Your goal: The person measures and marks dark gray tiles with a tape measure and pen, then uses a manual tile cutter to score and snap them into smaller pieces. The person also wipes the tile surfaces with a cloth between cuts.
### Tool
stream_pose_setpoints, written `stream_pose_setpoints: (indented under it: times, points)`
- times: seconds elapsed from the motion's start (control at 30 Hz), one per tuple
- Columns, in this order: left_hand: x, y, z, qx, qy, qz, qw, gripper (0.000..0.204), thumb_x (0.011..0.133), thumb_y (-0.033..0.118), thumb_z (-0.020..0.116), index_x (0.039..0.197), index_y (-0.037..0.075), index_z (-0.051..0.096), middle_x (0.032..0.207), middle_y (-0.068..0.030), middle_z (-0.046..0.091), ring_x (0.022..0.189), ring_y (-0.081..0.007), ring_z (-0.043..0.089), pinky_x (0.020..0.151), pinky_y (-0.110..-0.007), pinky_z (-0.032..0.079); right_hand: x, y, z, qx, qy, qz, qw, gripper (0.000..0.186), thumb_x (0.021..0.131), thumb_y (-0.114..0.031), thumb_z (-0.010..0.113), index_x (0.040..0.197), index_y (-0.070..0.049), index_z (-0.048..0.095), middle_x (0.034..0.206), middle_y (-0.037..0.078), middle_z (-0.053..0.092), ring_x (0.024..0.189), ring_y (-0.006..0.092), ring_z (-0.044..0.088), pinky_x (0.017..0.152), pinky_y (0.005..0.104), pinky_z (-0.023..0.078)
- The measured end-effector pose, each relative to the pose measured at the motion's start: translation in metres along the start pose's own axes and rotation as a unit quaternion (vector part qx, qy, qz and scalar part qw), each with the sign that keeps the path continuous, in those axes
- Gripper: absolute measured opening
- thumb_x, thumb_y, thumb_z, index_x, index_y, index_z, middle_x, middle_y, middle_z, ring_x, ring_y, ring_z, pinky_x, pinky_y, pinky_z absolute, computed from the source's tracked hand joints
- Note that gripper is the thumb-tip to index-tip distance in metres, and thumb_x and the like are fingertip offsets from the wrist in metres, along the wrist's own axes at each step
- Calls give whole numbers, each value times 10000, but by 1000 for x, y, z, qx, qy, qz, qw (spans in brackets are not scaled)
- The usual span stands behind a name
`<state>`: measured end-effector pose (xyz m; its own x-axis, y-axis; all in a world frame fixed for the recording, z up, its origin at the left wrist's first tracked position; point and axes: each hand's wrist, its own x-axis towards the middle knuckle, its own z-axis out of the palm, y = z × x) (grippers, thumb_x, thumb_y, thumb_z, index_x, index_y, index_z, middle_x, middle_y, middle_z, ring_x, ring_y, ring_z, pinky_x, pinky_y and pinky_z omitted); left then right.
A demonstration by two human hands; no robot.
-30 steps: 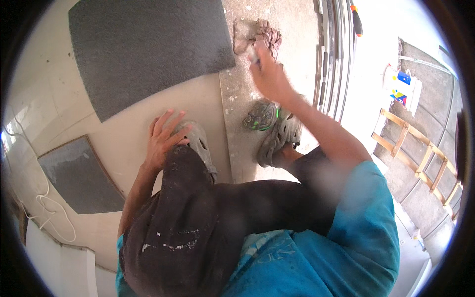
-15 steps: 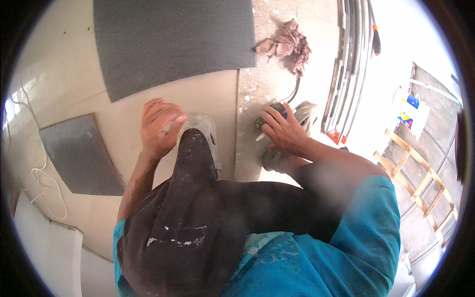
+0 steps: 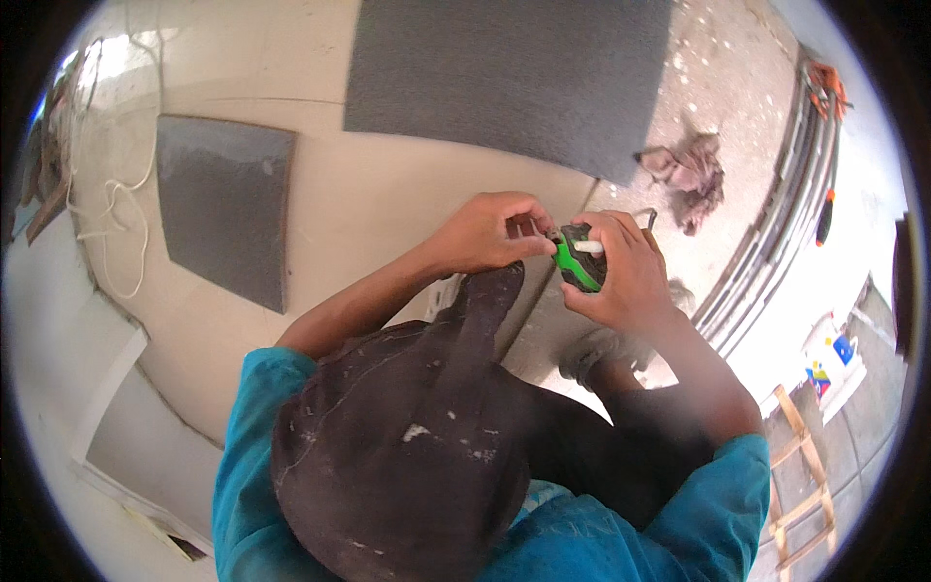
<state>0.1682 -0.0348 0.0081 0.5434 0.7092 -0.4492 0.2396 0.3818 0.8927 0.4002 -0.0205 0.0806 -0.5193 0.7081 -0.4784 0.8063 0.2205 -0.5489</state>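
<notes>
Seen from above, a person in a teal shirt (image 3: 260,417) and dark trousers (image 3: 388,436) marked with pale smears held both hands together over a cream floor (image 3: 388,184), just beyond a raised knee.

The right hand (image 3: 632,272) was wrapped around a green and black tape measure (image 3: 576,270), fingers over its top and thumb beneath. A short white stick (image 3: 588,246) lay across the tape measure, under the same fingers. A thin dark strap (image 3: 652,215) curved out beyond the knuckles. The left hand (image 3: 499,233) was narrowed, its thumb and fingertips drawn close at the tape measure's front end; whether they gripped it cannot be told.

Beyond the hands, a large gray sheet (image 3: 504,78) lay on the floor, running out of view at the top. To the left was a smaller gray sheet (image 3: 223,209), with a looped white cord (image 3: 121,209) beside it. To the right were a crumpled brownish-pink cloth (image 3: 690,179) and a row of long bars (image 3: 761,228), with a black and orange handle (image 3: 825,218) next to them. Farther right stood a white container (image 3: 840,367) with colored patches, near a ladder-like wooden frame (image 3: 803,456). A gray shoe (image 3: 585,355) showed below the right hand.
</notes>
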Motion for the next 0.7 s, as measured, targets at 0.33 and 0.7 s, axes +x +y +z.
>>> stream_pose_setpoints:
  times: [0.33, 0.7]
  points:
    - [-60, -70, -135, -35, 340, -79, 936, 335, 920, 355, 696, 1049, 47, 666, 907, -23, 648, 837, -84, 591, 683, -260, 486, 0, 91, -21, -124, 82, 133, 980, 628, 700, -246, 790, 1243, -68, 530, 1068, 119, 592, 961, 263, 625, 860, 420, 497]
    - [-64, -60, -151, 94, 491, -247, 830, 397, 869, 372, 751, 1117, 63, 749, 749, -22, 647, 641, -81, 564, 560, -242, 457, -1, 108, -13, -170, 128, 153, 965, 647, 695, -254, 796, 1253, -61, 531, 1080, 116, 594, 983, 273, 603, 895, 439, 476]
